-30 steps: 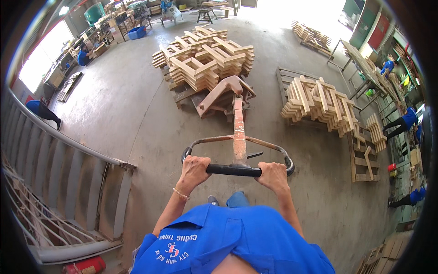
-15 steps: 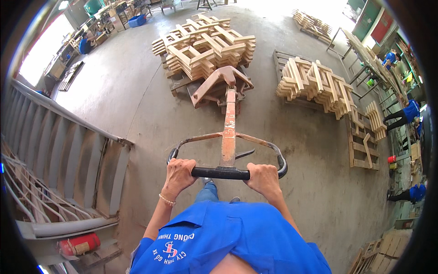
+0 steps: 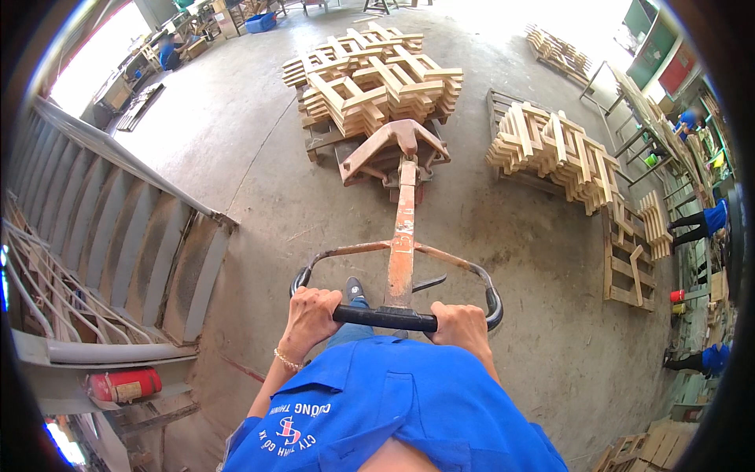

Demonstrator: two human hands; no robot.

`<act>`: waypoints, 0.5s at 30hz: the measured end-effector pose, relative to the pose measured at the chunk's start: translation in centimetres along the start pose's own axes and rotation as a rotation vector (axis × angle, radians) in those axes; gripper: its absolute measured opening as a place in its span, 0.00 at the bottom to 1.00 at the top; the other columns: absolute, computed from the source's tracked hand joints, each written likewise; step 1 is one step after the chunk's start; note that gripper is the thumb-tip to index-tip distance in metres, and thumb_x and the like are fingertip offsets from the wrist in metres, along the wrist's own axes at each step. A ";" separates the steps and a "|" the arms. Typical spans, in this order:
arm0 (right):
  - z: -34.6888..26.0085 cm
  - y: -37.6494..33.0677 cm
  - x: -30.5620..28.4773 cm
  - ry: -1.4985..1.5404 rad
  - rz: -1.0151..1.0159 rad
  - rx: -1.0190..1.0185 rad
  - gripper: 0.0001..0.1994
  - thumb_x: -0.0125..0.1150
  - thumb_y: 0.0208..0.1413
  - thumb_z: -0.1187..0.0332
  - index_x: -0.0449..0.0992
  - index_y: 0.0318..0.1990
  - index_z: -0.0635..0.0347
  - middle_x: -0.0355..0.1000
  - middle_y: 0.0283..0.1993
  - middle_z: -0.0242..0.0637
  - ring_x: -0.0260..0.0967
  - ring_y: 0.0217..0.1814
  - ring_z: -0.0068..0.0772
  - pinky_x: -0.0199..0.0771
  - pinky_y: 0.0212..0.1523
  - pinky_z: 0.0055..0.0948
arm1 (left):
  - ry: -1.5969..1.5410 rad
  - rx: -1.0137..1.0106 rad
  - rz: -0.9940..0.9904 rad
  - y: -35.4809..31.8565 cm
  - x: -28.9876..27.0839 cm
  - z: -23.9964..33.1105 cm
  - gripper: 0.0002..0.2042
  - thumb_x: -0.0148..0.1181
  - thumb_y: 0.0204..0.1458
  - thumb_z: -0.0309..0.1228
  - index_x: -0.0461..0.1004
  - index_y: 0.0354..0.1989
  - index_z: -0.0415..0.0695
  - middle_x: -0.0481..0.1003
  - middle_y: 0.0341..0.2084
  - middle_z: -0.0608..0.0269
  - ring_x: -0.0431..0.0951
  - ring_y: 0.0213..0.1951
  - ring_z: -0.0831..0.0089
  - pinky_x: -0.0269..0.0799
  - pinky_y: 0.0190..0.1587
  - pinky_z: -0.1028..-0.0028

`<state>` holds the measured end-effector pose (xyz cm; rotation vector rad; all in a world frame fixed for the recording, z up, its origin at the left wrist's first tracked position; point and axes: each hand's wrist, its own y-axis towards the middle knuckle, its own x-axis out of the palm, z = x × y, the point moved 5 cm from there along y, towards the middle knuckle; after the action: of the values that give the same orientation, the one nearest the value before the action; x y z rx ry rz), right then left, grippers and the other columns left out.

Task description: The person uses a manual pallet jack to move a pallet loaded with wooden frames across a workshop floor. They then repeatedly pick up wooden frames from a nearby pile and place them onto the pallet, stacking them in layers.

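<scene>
Both my hands are closed on the black grip bar of a pallet jack handle [image 3: 403, 228]. My left hand [image 3: 313, 315] wraps the bar's left end, with a beaded bracelet at that wrist. At the right end, my right hand [image 3: 460, 324] has its fingers curled over the bar. The worn orange shaft runs ahead to the rusty jack body [image 3: 393, 153]. In front of that body, a stack of notched wooden frames [image 3: 370, 82] rests on a wooden pallet [image 3: 321, 140]. The jack's forks are hidden beneath the load.
To the right, more wooden pieces [image 3: 554, 149] lie on pallets. Metal stairs [image 3: 126, 228] stand close at left, with a red fire extinguisher [image 3: 124, 385] beneath. People in blue [image 3: 712, 216] work along the right side. Another person [image 3: 169, 53] sits at far left.
The loaded jack and surroundings have shifted slightly right in view. My left foot shows farther forward beside the handle. Both hands keep their hold on the bar.
</scene>
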<state>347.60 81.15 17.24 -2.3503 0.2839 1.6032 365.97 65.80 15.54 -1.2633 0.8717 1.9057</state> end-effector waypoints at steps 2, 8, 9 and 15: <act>-0.1 -0.3 0.0 0.006 0.000 -0.021 0.08 0.59 0.39 0.66 0.68 0.22 0.60 0.72 0.22 0.44 0.72 0.27 0.46 0.67 0.30 0.39 | 0.007 -0.010 -0.006 -0.6 -0.3 0.3 0.12 0.60 0.38 0.37 0.65 0.15 0.46 0.70 0.14 0.61 0.73 0.22 0.62 0.61 0.29 0.66; -0.4 -1.0 -2.0 -0.041 0.087 -0.054 0.09 0.60 0.39 0.64 0.68 0.22 0.58 0.70 0.21 0.42 0.70 0.25 0.43 0.65 0.27 0.37 | -0.052 0.008 0.031 0.1 -2.2 1.5 0.11 0.61 0.37 0.37 0.66 0.16 0.47 0.70 0.14 0.62 0.73 0.21 0.64 0.61 0.28 0.67; -0.5 -1.0 -2.4 -0.042 0.098 -0.062 0.10 0.61 0.38 0.64 0.68 0.22 0.58 0.70 0.20 0.41 0.70 0.24 0.43 0.65 0.27 0.37 | -0.053 0.009 0.043 0.2 -2.5 1.6 0.11 0.61 0.37 0.36 0.66 0.16 0.47 0.70 0.14 0.63 0.72 0.21 0.64 0.61 0.28 0.67; -1.1 -0.2 -4.3 -0.059 0.184 -0.126 0.13 0.64 0.38 0.62 0.66 0.20 0.57 0.68 0.18 0.38 0.69 0.22 0.41 0.64 0.25 0.36 | -0.037 0.027 0.148 1.0 -3.9 1.6 0.10 0.62 0.36 0.35 0.66 0.16 0.48 0.69 0.13 0.65 0.71 0.19 0.67 0.61 0.27 0.69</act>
<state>347.07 80.94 21.63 -2.4260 0.4084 1.8204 365.52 65.88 19.89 -1.1716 0.9929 2.0188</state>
